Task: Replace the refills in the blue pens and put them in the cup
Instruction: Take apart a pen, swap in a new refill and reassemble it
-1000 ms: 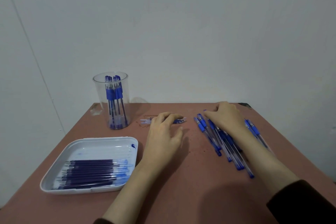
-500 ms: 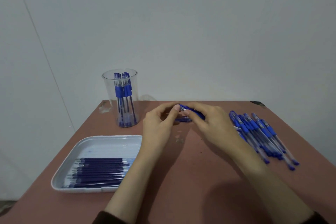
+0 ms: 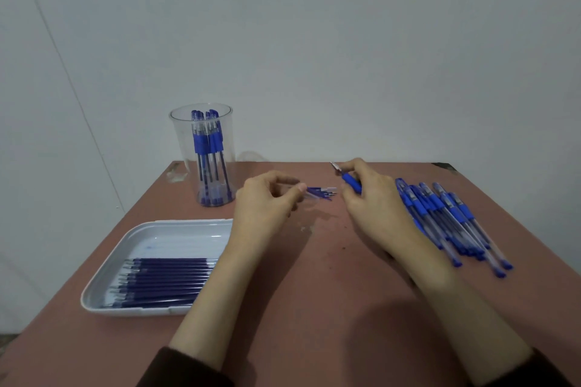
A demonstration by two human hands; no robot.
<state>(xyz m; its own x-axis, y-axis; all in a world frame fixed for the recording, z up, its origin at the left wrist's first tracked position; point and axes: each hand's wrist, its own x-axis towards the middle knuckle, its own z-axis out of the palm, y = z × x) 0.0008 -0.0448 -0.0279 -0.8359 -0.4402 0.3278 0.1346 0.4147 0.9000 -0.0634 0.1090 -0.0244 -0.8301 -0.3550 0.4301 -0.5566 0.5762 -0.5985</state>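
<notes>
My right hand (image 3: 374, 201) grips a blue pen (image 3: 351, 181) by its blue grip, its bare metal tip pointing up and left. My left hand (image 3: 267, 201) is curled, thumb and forefinger pinching what looks like the pen's small clear cap (image 3: 309, 194). Between the hands, a few short blue refills (image 3: 325, 192) lie on the table. A clear cup (image 3: 185, 148) at the back left holds several blue pens (image 3: 207, 141). To the right of my right hand lies a pile of blue pens (image 3: 446, 217).
A white tray (image 3: 169, 232) at the front left holds several dark blue refills (image 3: 163, 280). The reddish-brown table (image 3: 298, 292) stands against a pale wall, its edges close on the left and right.
My right hand took a pen from the pile and brought it to the left hand. The hands have since pulled apart, baring the pen's tip. The camera shifted left.
</notes>
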